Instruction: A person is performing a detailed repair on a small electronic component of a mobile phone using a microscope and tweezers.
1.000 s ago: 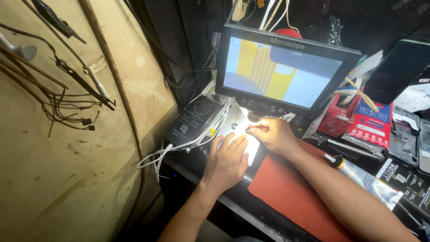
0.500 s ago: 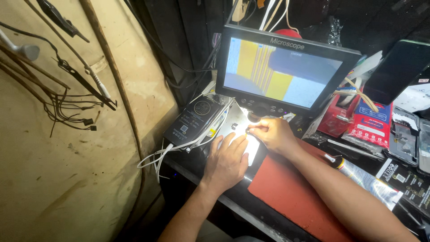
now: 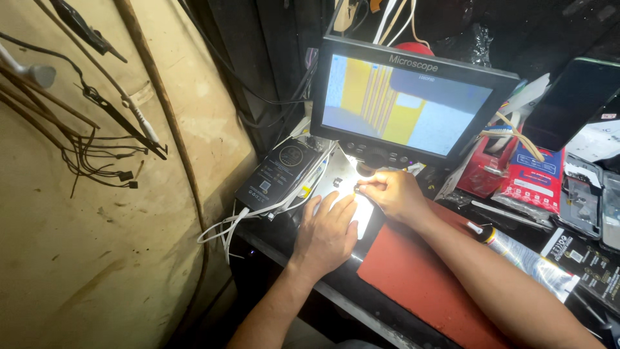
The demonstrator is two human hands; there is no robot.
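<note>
I watched a digital microscope's monitor (image 3: 410,97) glow yellow above the lit stage (image 3: 342,178). My left hand (image 3: 328,229) lay flat, fingers spread; my right hand (image 3: 394,194) pinched a tiny dark part (image 3: 356,188), seemingly light and fragile, best taken by its edges. Red packets (image 3: 529,181) sat right.

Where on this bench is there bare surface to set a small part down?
The red mat, between the right hand and the tube, lies mostly bare. The lit plate under the microscope monitor is taken by the left hand and the right. Left of it, the black box and white cables crowd the edge; packets fill the right.
</note>
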